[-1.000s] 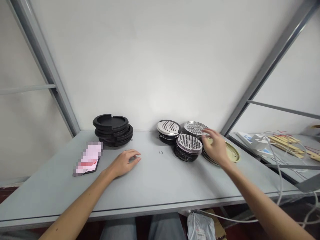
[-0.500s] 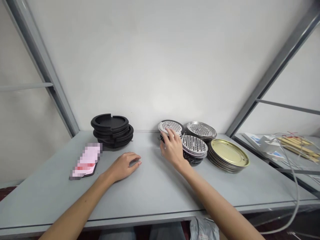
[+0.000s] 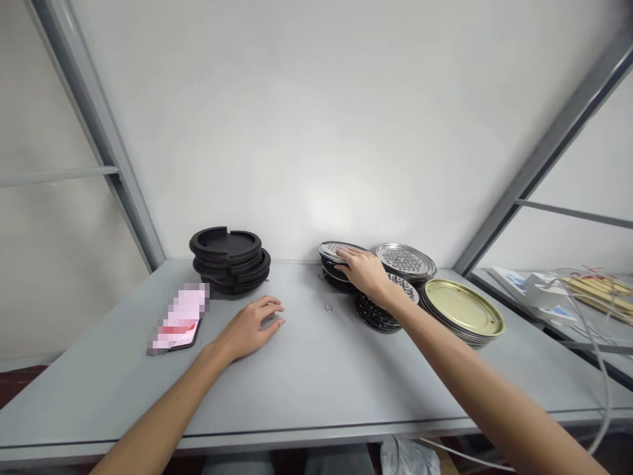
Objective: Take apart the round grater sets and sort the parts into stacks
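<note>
My right hand [image 3: 364,267] is at the back stack. Its fingers lie over the top round metal grater disc [image 3: 329,249], with the thumb at the front rim, closed on the edge. Dark round pieces [image 3: 334,280] sit beneath that disc. Under my right wrist is another stack with a grater disc [image 3: 406,286], partly hidden by the forearm. Behind it stands a pile of silver grater discs [image 3: 405,259]. A small metal ring [image 3: 328,307] lies on the table in front. My left hand [image 3: 254,326] rests open on the table, fingers apart, holding nothing.
Black round rims [image 3: 225,244] are stacked at the back left. A phone [image 3: 182,320] lies near my left forearm. Gold round lids [image 3: 465,307] are piled on the right. Beyond the table's right edge are white cables [image 3: 591,330] and a metal frame post [image 3: 537,158].
My right hand has moved right across the back stack, from over the top disc to its right side. The small ring now shows on the table. My left hand stays put.
</note>
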A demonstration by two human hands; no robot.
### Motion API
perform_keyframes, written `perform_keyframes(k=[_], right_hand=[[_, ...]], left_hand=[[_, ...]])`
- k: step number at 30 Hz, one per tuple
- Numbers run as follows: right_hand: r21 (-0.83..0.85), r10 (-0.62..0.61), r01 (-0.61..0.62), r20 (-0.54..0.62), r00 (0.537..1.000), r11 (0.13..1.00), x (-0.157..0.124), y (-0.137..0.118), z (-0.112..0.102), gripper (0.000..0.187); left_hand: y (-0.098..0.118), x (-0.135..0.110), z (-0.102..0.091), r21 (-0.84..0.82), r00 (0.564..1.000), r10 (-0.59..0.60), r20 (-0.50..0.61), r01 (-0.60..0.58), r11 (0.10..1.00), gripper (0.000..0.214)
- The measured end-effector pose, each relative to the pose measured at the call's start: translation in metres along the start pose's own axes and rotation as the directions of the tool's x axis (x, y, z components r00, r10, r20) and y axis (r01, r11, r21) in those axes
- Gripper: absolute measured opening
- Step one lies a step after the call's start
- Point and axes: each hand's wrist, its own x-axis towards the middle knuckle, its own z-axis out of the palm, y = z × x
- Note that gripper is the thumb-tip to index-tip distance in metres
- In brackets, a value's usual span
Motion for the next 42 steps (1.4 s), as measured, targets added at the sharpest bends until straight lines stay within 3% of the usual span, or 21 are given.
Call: perform_keyframes(k=[5,8,11,14,17,20,23,25,27,28,30,32,34,37,39,40,42], right_hand=[[0.107,-0.098,0.123,-0.207,0.973,0.987,-0.015,0.003,-0.01,0.033],[0.299,-0.175,0.277,-0.325,0.929,0.913,-0.033,-0.014,-0.015,0.037],[0.588,-0.204,0.384,-0.351,0.914,0.711,-0.055,-0.041,-0.016,0.039],[0.833,-0.101,0.287,-0.272,0.957,0.473,-0.068,-0.064,-0.008,0.037],[0.949,0.047,0.172,-0.191,0.98,0.263,-0.068,-0.07,0.007,0.032],[0.995,0.141,0.097,-0.095,0.985,-0.005,-0.06,-0.058,0.019,0.033],[0.959,0.359,0.171,-0.082,0.93,-0.227,-0.054,-0.041,0.02,0.04],[0.931,0.504,0.246,-0.081,0.86,-0.27,-0.052,-0.035,0.017,0.04],[0.931,0.572,0.264,-0.077,0.817,-0.252,-0.052,-0.035,0.017,0.036],[0.947,0.581,0.25,-0.09,0.809,-0.201,-0.052,-0.038,0.019,0.035],[0.98,0.536,0.199,-0.179,0.825,0.022,-0.054,-0.049,0.026,0.031],[0.918,0.353,0.199,-0.322,0.878,0.343,-0.058,-0.063,0.035,0.028],[0.772,0.072,0.275,-0.382,0.921,0.573,-0.061,-0.078,0.044,0.029],[0.63,-0.257,0.385,-0.288,0.923,0.674,-0.066,-0.096,0.049,0.03],[0.628,-0.338,0.401,-0.224,0.914,0.667,-0.068,-0.101,0.047,0.037],[0.654,-0.327,0.382,-0.211,0.921,0.653,-0.069,-0.101,0.045,0.047],[0.75,-0.201,0.293,-0.215,0.956,0.592,-0.069,-0.102,0.04,0.064]], left_hand=[[-0.001,0.0,0.001,-0.008,0.997,-0.019,-0.079,0.019,1.0,0.03],[0.003,0.001,0.0,-0.057,0.98,-0.067,-0.189,0.057,0.997,0.049],[0.007,0.003,-0.002,-0.125,0.945,-0.073,-0.32,0.034,0.992,0.074],[0.008,0.003,-0.006,-0.221,0.912,-0.02,-0.409,-0.078,0.972,0.07],[0.009,0.002,-0.009,-0.297,0.885,-0.156,-0.439,0.021,0.955,0.051],[0.009,0.001,-0.011,-0.346,0.848,-0.282,-0.448,0.127,0.93,0.051],[0.012,0.001,-0.017,-0.405,0.803,-0.288,-0.521,0.065,0.912,0.049],[0.017,0.001,-0.024,-0.421,0.766,-0.23,-0.6,-0.058,0.905,0.04],[0.023,-0.001,-0.031,-0.406,0.71,-0.144,-0.689,-0.215,0.888,0.031],[0.026,-0.003,-0.035,-0.387,0.676,-0.105,-0.73,-0.282,0.878,0.029],[0.033,-0.007,-0.04,-0.338,0.602,-0.057,-0.796,-0.365,0.868,0.025],[0.04,-0.014,-0.044,-0.311,0.541,-0.062,-0.839,-0.383,0.87,0.024],[0.043,-0.019,-0.046,-0.311,0.489,-0.111,-0.865,-0.349,0.884,0.024],[0.04,-0.021,-0.044,-0.32,0.44,-0.192,-0.877,-0.238,0.917,0.025],[0.034,-0.017,-0.04,-0.362,0.455,-0.26,-0.852,-0.152,0.92,0.032],[0.031,-0.013,-0.037,-0.396,0.488,-0.295,-0.821,-0.115,0.911,0.036],[0.03,-0.001,-0.03,-0.464,0.601,-0.331,-0.728,-0.076,0.883,0.043]])
